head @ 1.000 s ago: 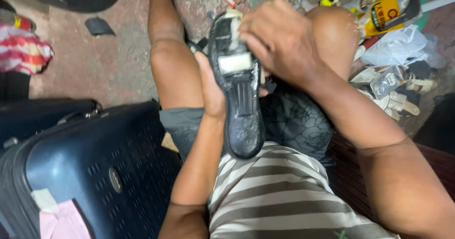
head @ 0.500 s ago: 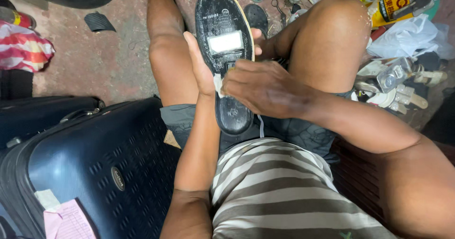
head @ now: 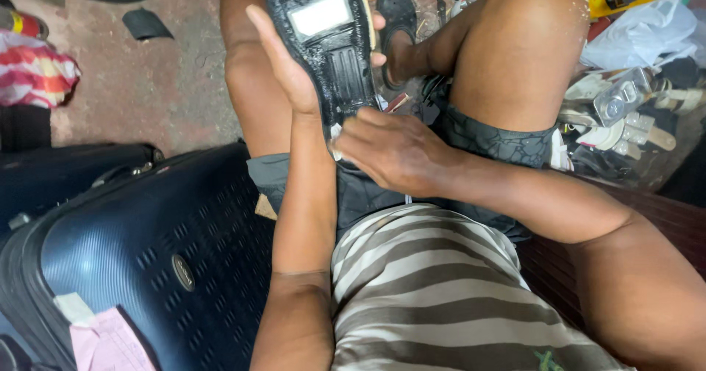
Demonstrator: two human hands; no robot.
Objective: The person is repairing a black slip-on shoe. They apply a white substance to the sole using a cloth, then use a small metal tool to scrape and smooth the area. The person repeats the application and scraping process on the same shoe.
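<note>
Black rubber, a shoe sole (head: 331, 44) turned bottom-up, with a pale rectangular patch near its upper end and a ribbed block below it. Held upright over the lap, between the two bare knees, top edge cut off by the frame. Higher and closer to the camera than half a second ago, when the whole toe end showed.

Left hand (head: 294, 69) flat along the sole's left edge, palm against it, fingertips wrapped round and showing at the right edge near the top. Same cradling grip as before, only lifted.

Right hand (head: 393, 150) curled at the sole's lower end, knuckles up, fingers bent and pressed against the heel part; a scrap of something whitish under the fingers, too hidden to name. A second ago up over the middle of the sole, then lower, now at the bottom end.

To the left, a dark blue hard suitcase (head: 147, 261) lying beside the thigh, a pink cloth (head: 110, 341) on its corner. Striped shirt (head: 441, 297) below the hands. To the right, a clutter of tools and scraps (head: 632, 113) on the floor, and a white plastic bag (head: 647, 29) above them.
</note>
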